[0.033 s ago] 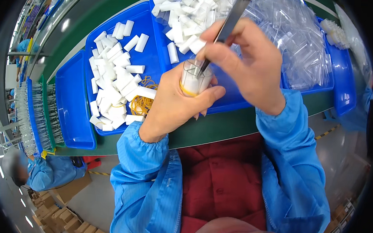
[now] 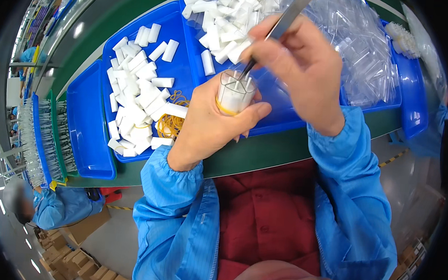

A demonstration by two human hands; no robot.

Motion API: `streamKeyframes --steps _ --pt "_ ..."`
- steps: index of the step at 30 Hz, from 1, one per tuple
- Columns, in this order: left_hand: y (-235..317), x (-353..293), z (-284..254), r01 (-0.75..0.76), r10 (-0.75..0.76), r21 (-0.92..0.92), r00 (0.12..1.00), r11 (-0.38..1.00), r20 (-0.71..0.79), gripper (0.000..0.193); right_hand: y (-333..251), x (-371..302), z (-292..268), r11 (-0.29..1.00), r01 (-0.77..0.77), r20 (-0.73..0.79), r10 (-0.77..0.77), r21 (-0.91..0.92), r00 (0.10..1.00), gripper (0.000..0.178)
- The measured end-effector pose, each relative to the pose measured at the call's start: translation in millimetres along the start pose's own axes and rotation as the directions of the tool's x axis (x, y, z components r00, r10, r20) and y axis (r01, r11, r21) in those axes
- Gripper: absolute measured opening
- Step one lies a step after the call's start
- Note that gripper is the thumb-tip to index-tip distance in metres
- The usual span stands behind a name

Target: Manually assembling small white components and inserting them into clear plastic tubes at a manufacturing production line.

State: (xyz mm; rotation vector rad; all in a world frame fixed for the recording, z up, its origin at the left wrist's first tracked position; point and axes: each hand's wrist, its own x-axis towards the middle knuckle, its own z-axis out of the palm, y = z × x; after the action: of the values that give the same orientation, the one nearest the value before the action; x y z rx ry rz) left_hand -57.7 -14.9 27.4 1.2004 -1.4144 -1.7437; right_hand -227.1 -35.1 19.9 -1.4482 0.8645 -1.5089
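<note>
In my left hand [image 2: 202, 123] is an upright bundle of clear plastic tubes [image 2: 236, 96], with white pieces inside and a yellow rubber band [image 2: 224, 107] around it. The fingers wrap its sides, thumb toward me. My right hand [image 2: 308, 73] pinches dark metal tweezers [image 2: 287, 17], slanting down to the left. Their tips are at the tubes' open tops; whether they touch is unclear. Left of the bundle, short white cylinders [image 2: 136, 74] and loose yellow rubber bands [image 2: 169, 126] lie in a blue tray [image 2: 184, 69]. More white cylinders [image 2: 222, 31] are heaped beyond my hands.
Many clear tubes [image 2: 362, 56] fill the right of the larger blue tray [image 2: 281, 112]. Another blue tray [image 2: 88, 125] stands at the left on the green table [image 2: 233, 163], beside racks of thin parts [image 2: 31, 140]. A person in blue [image 2: 66, 208] is at the lower left, near cardboard boxes [image 2: 76, 261].
My right hand has moved slightly up and to the right, drawing the tweezers' tips up toward the tube openings. My left hand and the bundle have stayed in place.
</note>
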Motion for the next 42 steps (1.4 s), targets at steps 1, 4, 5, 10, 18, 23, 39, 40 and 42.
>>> streamKeyframes --steps 1,4,5,10,18,23,39,40,42 --pt "1 -1 1 -0.026 0.025 -0.015 0.999 1.000 -0.027 0.024 -1 4 -3 0.998 0.002 -0.057 0.002 0.068 0.998 0.019" --pt "2 0 1 -0.031 0.031 -0.004 0.998 1.000 -0.056 0.024 3 4 -19 0.999 0.024 -0.046 -0.022 0.039 0.999 0.022" --pt "3 0 1 -0.031 0.030 -0.007 0.998 0.999 -0.061 0.024 1 3 -19 1.000 0.009 -0.021 -0.009 0.012 1.000 0.023" --pt "0 0 -1 -0.041 0.047 0.070 0.994 0.997 -0.097 0.028 -7 0 -15 0.999 -0.011 0.100 0.014 -0.036 0.995 0.023" --pt "1 2 -3 -0.011 0.019 0.114 0.997 0.993 -0.072 0.031 -2 5 -14 0.939 0.261 0.327 -0.180 -0.223 0.928 0.020" --pt "-10 4 -4 -0.129 0.163 0.247 0.979 0.960 -0.121 0.037 -10 3 -14 0.990 0.066 0.187 -0.042 -0.125 0.981 0.022" --pt "-11 4 -4 -0.329 0.441 0.412 0.871 0.850 -0.215 0.036 -6 -3 -13 0.999 0.031 0.115 -0.027 -0.033 0.993 0.024" --pt "-9 4 -4 -0.295 0.382 0.352 0.900 0.888 -0.209 0.036 -5 -3 -12 0.999 0.031 0.115 -0.027 -0.034 0.993 0.024" --pt "-8 3 -5 -0.258 0.321 0.291 0.926 0.921 -0.198 0.036 -5 -3 -10 0.999 -0.031 0.194 0.024 0.033 0.981 0.023"
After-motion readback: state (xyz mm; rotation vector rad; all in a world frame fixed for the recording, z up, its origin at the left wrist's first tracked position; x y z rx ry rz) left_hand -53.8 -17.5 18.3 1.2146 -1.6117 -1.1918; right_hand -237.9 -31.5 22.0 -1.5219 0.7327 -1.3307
